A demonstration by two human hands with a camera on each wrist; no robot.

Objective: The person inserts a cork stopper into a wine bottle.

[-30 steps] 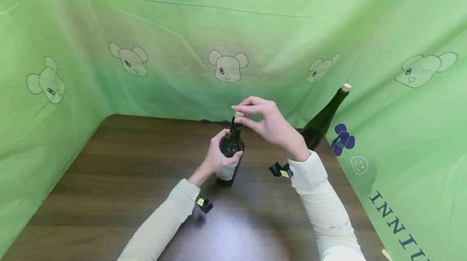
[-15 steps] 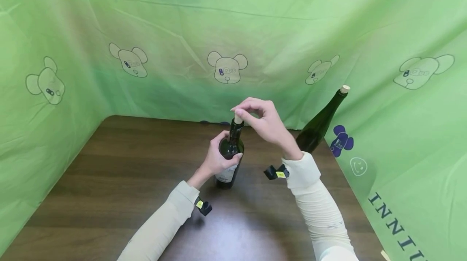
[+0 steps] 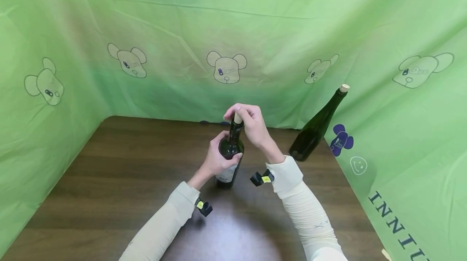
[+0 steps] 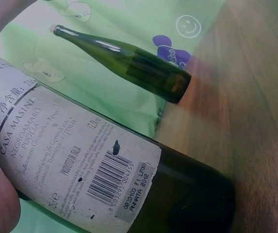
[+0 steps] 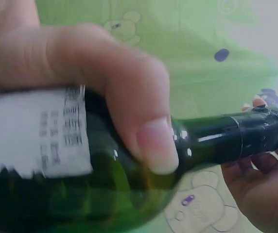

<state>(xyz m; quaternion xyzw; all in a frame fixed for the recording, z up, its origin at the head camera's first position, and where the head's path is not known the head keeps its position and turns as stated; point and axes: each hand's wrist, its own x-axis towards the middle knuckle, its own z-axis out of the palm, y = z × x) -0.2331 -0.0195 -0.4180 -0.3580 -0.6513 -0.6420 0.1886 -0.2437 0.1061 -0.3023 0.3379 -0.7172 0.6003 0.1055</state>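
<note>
In the head view a dark green wine bottle point(image 3: 232, 147) stands on the table, tilted slightly. My left hand point(image 3: 215, 155) grips it around the shoulder, thumb across the front. A pale cork point(image 3: 238, 118) sticks up from its mouth. At that cork is my right hand point(image 3: 252, 123), its fingers curled behind and its thumb at the top. The left wrist view shows the bottle's white printed label point(image 4: 76, 150) close up. From the right wrist, the left thumb point(image 5: 153, 141) presses the glass, and my right fingers lie partly hidden behind the neck.
A second green bottle point(image 3: 317, 127), also corked, stands at the right rear of the brown wooden table point(image 3: 120, 180). Green cloth point(image 3: 175, 34) with mouse-head drawings hangs around the back and sides.
My right hand has turned about the cork, its wrist and forearm swinging left. This uncovers the base of the second bottle. The left hand and its bottle stay in place.
</note>
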